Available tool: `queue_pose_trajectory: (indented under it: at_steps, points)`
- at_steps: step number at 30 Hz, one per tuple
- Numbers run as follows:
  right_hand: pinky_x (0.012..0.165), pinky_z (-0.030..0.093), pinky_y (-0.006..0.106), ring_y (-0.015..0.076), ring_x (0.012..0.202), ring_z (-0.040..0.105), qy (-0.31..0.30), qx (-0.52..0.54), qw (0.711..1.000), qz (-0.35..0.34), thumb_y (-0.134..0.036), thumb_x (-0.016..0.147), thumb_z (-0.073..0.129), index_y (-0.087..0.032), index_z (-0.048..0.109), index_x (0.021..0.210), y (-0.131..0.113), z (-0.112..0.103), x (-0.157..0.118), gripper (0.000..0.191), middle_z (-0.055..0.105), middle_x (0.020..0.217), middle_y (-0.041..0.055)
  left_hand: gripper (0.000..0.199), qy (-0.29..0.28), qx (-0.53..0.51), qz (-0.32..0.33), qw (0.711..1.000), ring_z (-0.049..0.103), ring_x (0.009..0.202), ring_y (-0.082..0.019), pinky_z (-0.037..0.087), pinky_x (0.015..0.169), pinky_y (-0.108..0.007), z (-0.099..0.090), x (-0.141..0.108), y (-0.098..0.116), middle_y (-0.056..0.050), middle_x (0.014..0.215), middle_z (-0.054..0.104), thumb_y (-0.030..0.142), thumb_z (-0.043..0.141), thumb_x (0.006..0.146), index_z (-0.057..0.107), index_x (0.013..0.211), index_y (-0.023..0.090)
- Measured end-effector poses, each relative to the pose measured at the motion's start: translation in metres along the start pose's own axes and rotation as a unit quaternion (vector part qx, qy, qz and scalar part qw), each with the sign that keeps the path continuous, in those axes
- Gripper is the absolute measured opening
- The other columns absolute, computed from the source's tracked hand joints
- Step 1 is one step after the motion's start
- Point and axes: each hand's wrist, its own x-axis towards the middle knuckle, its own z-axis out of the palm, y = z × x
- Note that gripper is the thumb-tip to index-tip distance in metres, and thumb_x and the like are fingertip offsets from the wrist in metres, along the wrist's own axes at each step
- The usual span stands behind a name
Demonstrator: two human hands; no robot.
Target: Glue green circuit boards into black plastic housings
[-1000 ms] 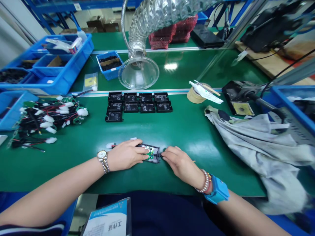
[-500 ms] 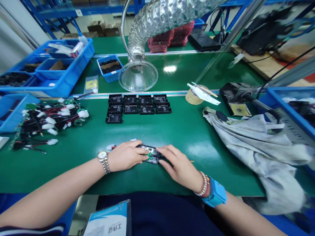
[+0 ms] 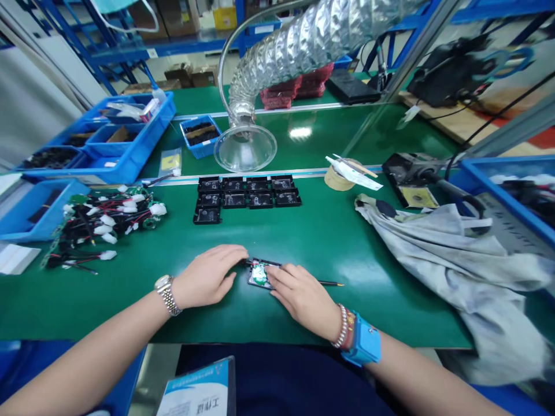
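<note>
"Where's the small black case [image 3: 254,282]?"

"On the green table [image 3: 264,323], near side, middle, between the two hands. It lies open side up, so the circuit board [image 3: 259,274] shows."

"Why is the right hand [image 3: 303,296] over it?"

"Its fingers lie close together across the right part, probably to steady the board. I can't tell whether the thumb is clamped on anything."

"And the left hand [image 3: 212,276]?"

"Thumb and fingers are apart, fingertips at the case's far left corner, perhaps minding the wires there."

"The black cable [image 3: 332,283]?"

"It pokes out right of the right hand, lying towards open table, likely out of the way."

"Beyond that?"

"Wired parts [image 3: 106,222] are heaped left, perhaps for easy reach; other black cases [image 3: 249,193] sit in rows farther off, seemingly leaving working room."
</note>
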Motion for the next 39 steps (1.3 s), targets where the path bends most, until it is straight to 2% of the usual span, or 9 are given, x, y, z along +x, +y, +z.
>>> queue_pose_trajectory:
  at_steps: [3,6,8,12,18,27,31,36,39]
  points:
    - [0.068,0.04,0.032,0.0183,0.082,0.045,0.003,0.024,1.0,-0.008,-0.019,0.087,0.045,-0.014,0.059,0.095,0.002,0.001,0.001,0.017,0.057,0.109,0.0071,0.02,0.008,0.014,-0.072,0.997,0.057,0.087,-0.019,0.047,0.078,-0.035,0.003,-0.004,-0.001,-0.008,0.096,0.061,0.016,0.043,0.083,0.05,0.102,0.014]
    - [0.067,0.04,0.031,0.0174,0.079,0.045,-0.005,0.032,0.999,-0.011,-0.018,0.085,0.047,-0.015,0.06,0.087,0.003,-0.002,0.004,0.013,0.059,0.103,0.0068,0.013,-0.011,0.037,-0.088,0.995,0.058,0.077,-0.018,0.046,0.074,-0.035,0.007,-0.001,-0.002,-0.006,0.085,0.062,0.017,0.042,0.084,0.053,0.092,0.016]
    - [0.067,0.04,0.031,0.0172,0.078,0.045,-0.01,0.035,0.999,-0.01,-0.017,0.085,0.046,-0.015,0.059,0.092,0.002,-0.004,0.006,0.015,0.059,0.1,0.0068,0.012,-0.019,0.056,-0.089,0.994,0.058,0.075,-0.018,0.045,0.074,-0.035,0.007,0.003,-0.003,-0.005,0.081,0.062,0.018,0.043,0.085,0.055,0.089,0.017]
    - [0.067,0.04,0.031,0.0167,0.073,0.043,-0.017,0.039,0.999,-0.007,-0.016,0.087,0.042,-0.016,0.054,0.106,0.0,-0.004,0.007,0.023,0.059,0.098,0.0065,0.016,-0.021,0.085,-0.072,0.994,0.057,0.073,-0.019,0.042,0.073,-0.035,0.006,0.006,-0.004,-0.005,0.073,0.062,0.022,0.045,0.085,0.058,0.08,0.016]
    - [0.064,0.038,0.03,0.0162,0.069,0.04,-0.041,0.031,0.999,0.0,-0.011,0.085,0.045,-0.014,0.058,0.095,-0.002,-0.003,0.007,0.016,0.058,0.085,0.0053,0.024,0.024,0.082,-0.03,0.996,0.055,0.065,-0.015,0.039,0.075,-0.033,0.01,0.012,0.003,-0.003,0.069,0.061,0.017,0.039,0.087,0.06,0.075,0.016]
    - [0.067,0.038,0.031,0.017,0.072,0.04,-0.042,0.027,0.999,0.002,-0.011,0.085,0.043,-0.014,0.056,0.101,-0.002,0.0,0.006,0.02,0.056,0.086,0.006,0.024,-0.011,0.052,0.008,0.999,0.055,0.066,-0.012,0.036,0.068,-0.027,0.021,0.009,-0.008,-0.001,0.071,0.06,0.017,0.037,0.088,0.06,0.08,0.018]
    - [0.067,0.037,0.033,0.019,0.075,0.042,-0.027,0.0,0.999,0.033,-0.019,0.085,0.046,-0.015,0.048,0.116,-0.009,0.0,0.009,0.032,0.055,0.09,0.0082,0.026,-0.007,0.104,0.03,0.994,0.052,0.064,-0.014,0.035,0.066,-0.029,0.026,0.01,-0.006,-0.003,0.068,0.057,0.011,0.035,0.086,0.059,0.078,0.016]
    - [0.063,0.035,0.034,0.0219,0.077,0.042,-0.039,-0.044,0.995,0.085,-0.022,0.084,0.048,-0.018,0.052,0.115,-0.02,0.0,0.016,0.031,0.053,0.088,0.0099,0.021,-0.028,0.172,0.047,0.984,0.049,0.061,-0.017,0.035,0.064,-0.032,0.03,0.011,0.008,-0.005,0.066,0.053,0.007,0.038,0.081,0.055,0.071,0.014]
    - [0.063,0.037,0.034,0.0219,0.078,0.042,-0.036,-0.034,0.995,0.09,-0.02,0.084,0.047,-0.019,0.052,0.116,-0.02,0.003,0.015,0.032,0.053,0.089,0.0096,0.022,-0.001,0.163,0.032,0.986,0.049,0.064,-0.017,0.037,0.066,-0.032,0.034,0.006,0.009,-0.005,0.069,0.054,0.008,0.037,0.083,0.056,0.074,0.014]
